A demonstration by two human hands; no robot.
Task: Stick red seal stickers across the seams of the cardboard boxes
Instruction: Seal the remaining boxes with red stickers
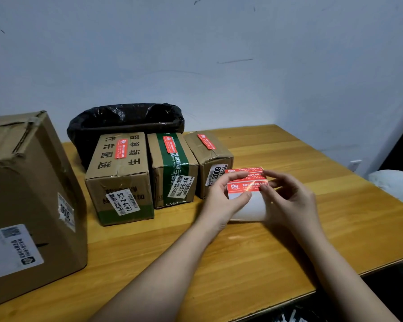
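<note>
Three small cardboard boxes stand in a row on the wooden table: the left box (119, 177), the middle box (172, 170) with green tape, and the right box (209, 159). Each carries a red seal sticker across its top seam, such as the sticker (121, 145) on the left box. In front of the right box my left hand (221, 201) holds a white backing sheet (249, 205) with red seal stickers (247, 180) on its upper part. My right hand (289, 198) pinches the right edge of a sticker on that sheet with its fingertips.
A big cardboard box (28, 201) with white labels fills the left side. A bin lined with a black bag (126, 122) stands behind the small boxes against the wall. The wooden table (289, 240) ends at the right and front right edges. A white object (393, 182) lies beyond the right edge.
</note>
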